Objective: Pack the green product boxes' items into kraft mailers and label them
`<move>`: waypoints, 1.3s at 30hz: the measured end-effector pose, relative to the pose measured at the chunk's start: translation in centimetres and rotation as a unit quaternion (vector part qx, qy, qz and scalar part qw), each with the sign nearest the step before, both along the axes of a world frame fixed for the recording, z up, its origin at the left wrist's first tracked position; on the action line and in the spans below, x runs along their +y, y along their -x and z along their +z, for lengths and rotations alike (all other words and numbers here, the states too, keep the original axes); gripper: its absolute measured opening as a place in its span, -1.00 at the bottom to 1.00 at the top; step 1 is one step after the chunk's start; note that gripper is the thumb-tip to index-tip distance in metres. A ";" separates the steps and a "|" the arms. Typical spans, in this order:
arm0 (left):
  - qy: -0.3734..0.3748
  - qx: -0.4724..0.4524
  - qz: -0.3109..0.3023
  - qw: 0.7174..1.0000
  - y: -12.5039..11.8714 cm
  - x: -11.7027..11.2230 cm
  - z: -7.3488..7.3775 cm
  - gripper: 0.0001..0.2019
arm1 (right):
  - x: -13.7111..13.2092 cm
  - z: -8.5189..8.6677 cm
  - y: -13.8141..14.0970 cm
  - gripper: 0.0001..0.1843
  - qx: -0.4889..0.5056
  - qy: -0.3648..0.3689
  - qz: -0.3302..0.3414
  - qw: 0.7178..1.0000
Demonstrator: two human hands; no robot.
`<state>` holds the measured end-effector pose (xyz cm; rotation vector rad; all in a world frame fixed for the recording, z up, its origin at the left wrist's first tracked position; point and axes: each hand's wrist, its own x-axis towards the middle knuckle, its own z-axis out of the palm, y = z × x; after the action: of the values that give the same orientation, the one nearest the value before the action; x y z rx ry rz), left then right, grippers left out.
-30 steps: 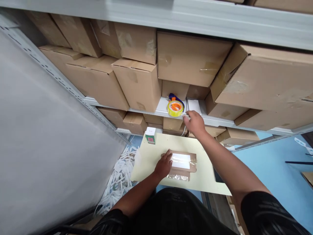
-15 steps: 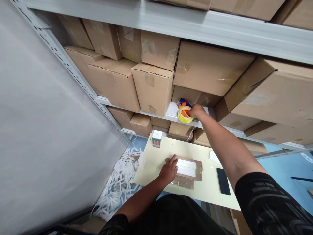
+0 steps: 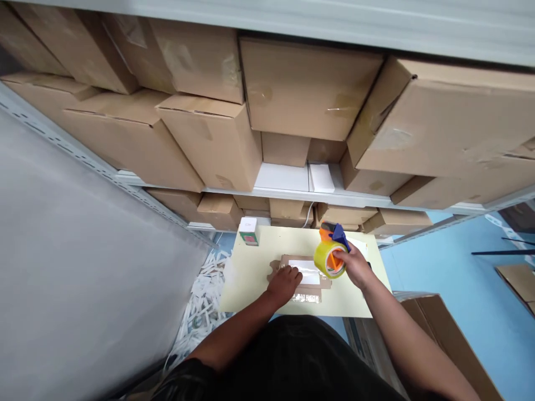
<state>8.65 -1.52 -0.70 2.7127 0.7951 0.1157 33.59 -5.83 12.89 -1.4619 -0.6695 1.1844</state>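
In the head view my right hand [image 3: 356, 265] grips a tape dispenser [image 3: 334, 252] with a yellow roll of tape, an orange core and a blue handle. It is held up over the right part of the table. Under my left hand [image 3: 285, 285] lies a flat brown cardboard box [image 3: 326, 283] with a white panel [image 3: 307, 272] on top and shiny clear tape along its near side. The left fingers rest on the box, slightly bent and apart from the dispenser.
A small white and green box [image 3: 249, 231] stands at the back left of the pale yellow table [image 3: 251, 295]. Shelves ahead carry brown cartons [image 3: 311, 89] and a white block [image 3: 321, 178]. White paper strips [image 3: 204, 301] cover the floor at left. An open carton [image 3: 443, 328] stands at right.
My right hand has taken the tape dispenser off the shelf and brought it down over the table. My left hand stays on the cardboard box, its fingers more bent. The view has shifted right.
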 end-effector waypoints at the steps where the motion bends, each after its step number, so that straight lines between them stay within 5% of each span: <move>1: 0.020 0.013 0.000 1.000 -0.4 0.0 0.3 -0.67 | -1.0 -0.6 -0.1 -0.47 0.016 0.002 -0.002 1.000; 5: 0.126 0.009 0.113 0.986 -1.8 0.5 1.3 -0.64 | -3.5 -2.2 -0.9 -0.49 -0.001 0.005 0.006 1.000; 8: 0.254 -0.056 0.195 0.946 -2.1 1.4 2.0 -0.72 | -4.2 -3.2 -1.6 -0.51 -0.120 0.010 0.027 0.992; 10: 0.372 -0.107 0.250 0.887 -2.1 2.1 2.3 -0.76 | -4.1 -3.9 -1.7 -0.51 -0.247 0.008 0.046 0.968; 14: 0.560 -0.194 0.329 0.736 -2.0 3.1 2.3 -0.41 | -3.1 -5.2 -0.9 -0.51 -0.452 -0.030 0.127 0.882; 16: 0.584 -0.228 0.330 0.706 -1.9 3.1 2.3 -0.34 | -2.6 -5.8 -0.2 -0.51 -0.495 -0.053 0.165 0.852; 19: 0.581 -0.264 0.332 0.695 -1.8 2.8 2.7 -0.45 | -2.2 -6.4 0.7 -0.48 -0.539 -0.068 0.192 0.817; 25: 0.527 -0.246 0.352 0.733 -1.9 2.1 3.1 -0.88 | -1.9 -6.2 1.5 -0.46 -0.588 -0.053 0.207 0.780; 32: 0.502 -0.287 0.392 0.715 -1.8 2.0 2.4 -0.87 | -1.1 -5.0 2.3 -0.44 -0.622 -0.009 0.279 0.731; 36: 0.499 -0.319 0.392 0.704 -1.5 2.0 2.1 -0.87 | -1.2 -4.3 1.5 -0.45 -0.616 0.000 0.305 0.726; 39: 0.513 -0.361 0.399 0.669 -1.3 1.8 2.0 -0.86 | -1.7 -3.9 0.6 -0.48 -0.612 0.009 0.306 0.729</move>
<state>9.94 0.25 1.31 0.9648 1.1881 0.6495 32.99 -7.57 9.04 -2.0301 -2.1760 0.4675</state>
